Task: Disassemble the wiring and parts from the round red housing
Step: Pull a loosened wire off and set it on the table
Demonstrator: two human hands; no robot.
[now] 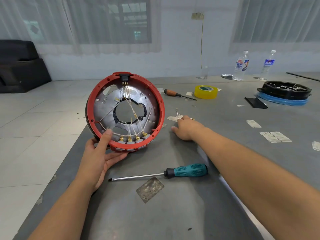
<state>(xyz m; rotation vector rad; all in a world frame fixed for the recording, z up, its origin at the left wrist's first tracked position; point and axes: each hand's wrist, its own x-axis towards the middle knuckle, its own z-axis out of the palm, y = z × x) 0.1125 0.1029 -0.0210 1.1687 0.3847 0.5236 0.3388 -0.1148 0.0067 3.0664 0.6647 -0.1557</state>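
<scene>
Gripped only at its lower rim by the left hand, thumb hooked inside, the tilted red housing could roll away while the right hand pinches a small wire piece beyond.

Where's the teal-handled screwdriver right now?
In the head view, the teal-handled screwdriver lies flat on the grey table, between the two forearms, just below the red housing, untouched.

I count one round red plastic housing at centre left, four grey switch blocks along its lower rim, two screwdrivers, one yellow tape roll, and two clear plastic bottles at upper right.
</scene>
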